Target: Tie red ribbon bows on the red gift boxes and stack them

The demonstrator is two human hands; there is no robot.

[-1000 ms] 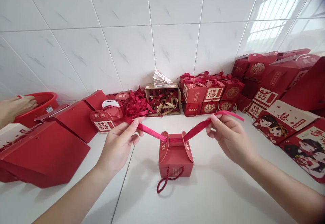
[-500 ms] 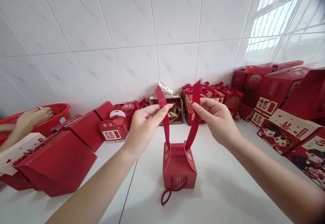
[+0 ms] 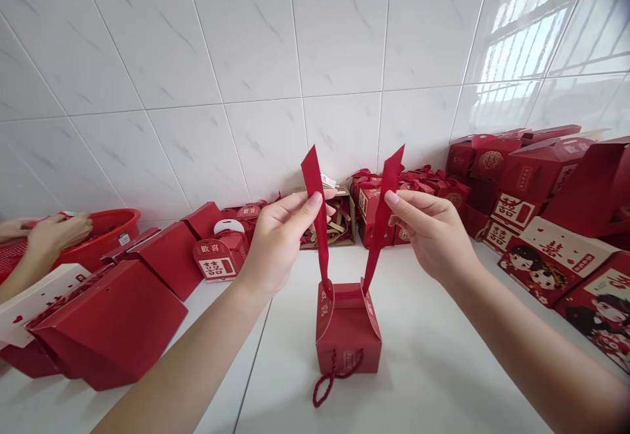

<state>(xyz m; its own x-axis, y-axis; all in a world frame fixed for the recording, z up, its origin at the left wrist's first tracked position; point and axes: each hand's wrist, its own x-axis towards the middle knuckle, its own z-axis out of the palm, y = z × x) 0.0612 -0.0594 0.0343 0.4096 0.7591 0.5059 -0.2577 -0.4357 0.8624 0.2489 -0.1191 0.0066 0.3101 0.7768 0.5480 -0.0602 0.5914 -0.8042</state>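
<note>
A small red gift box stands upright on the white table in front of me. A red ribbon passes through its top flaps, and both ends rise upward. My left hand pinches the left ribbon end between thumb and fingers. The right end is pinched in my right hand, with the slanted tip sticking up above the thumb. On the box's near face hangs a twisted red cord loop. Neither hand touches the box itself.
Behind stands a cardboard box of ribbon pieces. Red gift boxes are stacked at right and folded ones lie at left. Another person's hands work over a red basket at far left. A tiled wall closes the back.
Both hands have moved slightly apart, and the ribbon ends now stand straighter and wider. The other person's second hand has come into view at the basket.
</note>
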